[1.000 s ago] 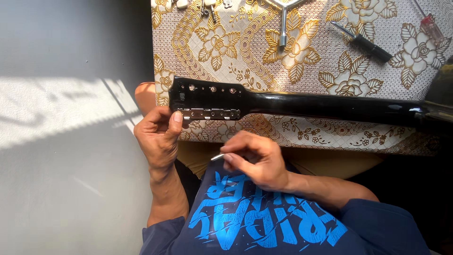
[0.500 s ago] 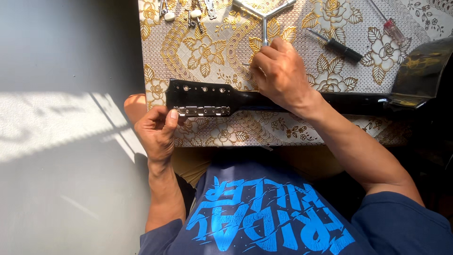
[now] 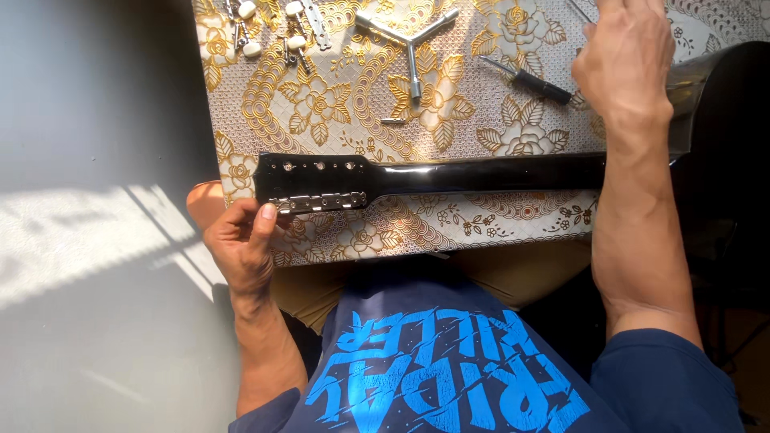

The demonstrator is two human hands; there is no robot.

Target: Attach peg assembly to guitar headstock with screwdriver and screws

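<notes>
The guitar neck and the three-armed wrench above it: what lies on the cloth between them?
In the head view, only a small metal bit lies between the three-armed wrench and the guitar neck; otherwise patterned tablecloth.

one guitar neck [image 3: 449, 178], one three-way wrench [image 3: 411, 44], one screwdriver [image 3: 533, 80], two hands

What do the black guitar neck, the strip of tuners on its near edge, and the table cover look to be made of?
Guitar neck: probably wood under glossy black lacquer, given the bright streak of reflected light along it. Tuner strip: silvery metal, shiny, with small fixings. Table cover: likely vinyl or oilcloth, slightly sheeny, with a gold flower print. The left hand steadies the headstock.
</notes>
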